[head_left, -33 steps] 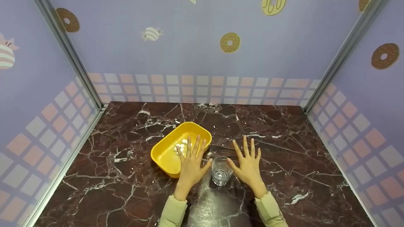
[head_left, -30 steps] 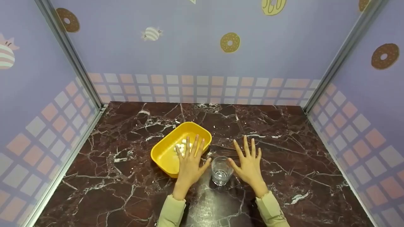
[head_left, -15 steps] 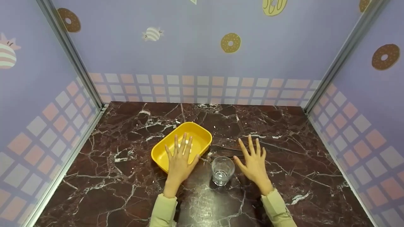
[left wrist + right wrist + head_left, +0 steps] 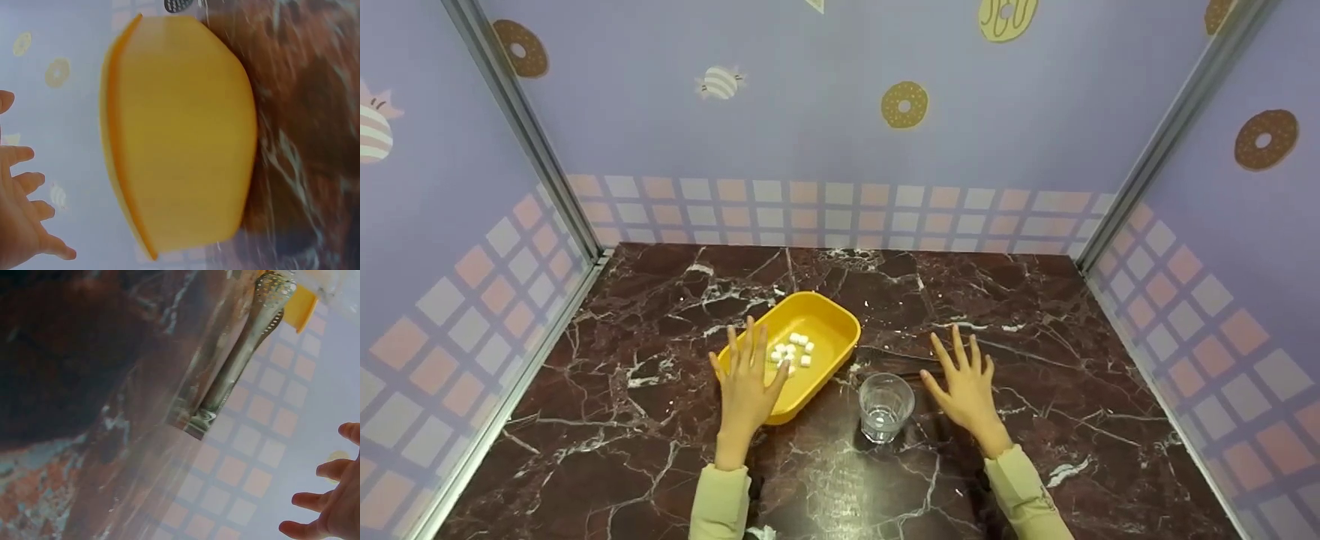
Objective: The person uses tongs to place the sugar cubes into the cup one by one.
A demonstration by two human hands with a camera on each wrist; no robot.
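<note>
A yellow bin (image 4: 840,330) holds several small white cube-like pieces (image 4: 791,349). My left hand (image 4: 746,390) is spread over the bin's near left edge and holds nothing; the left wrist view shows its fingers apart, beside the bin's outer wall (image 4: 180,135). To the right of the bin stands a clear glass (image 4: 885,409), upright, with nothing visible inside. My right hand (image 4: 967,394) hovers right of the glass, fingers spread and not touching it. Metal tongs (image 4: 236,360) with perforated ends lie on the table in the right wrist view.
The dark red marbled table (image 4: 622,450) carries white veins and tiny white specks. Purple patterned panels (image 4: 810,135) rise at the back and both sides, joined by grey metal posts (image 4: 1155,142).
My left hand has moved left, from the bin's right part to its left edge, uncovering the white pieces. My right hand has shifted slightly right, away from the glass.
</note>
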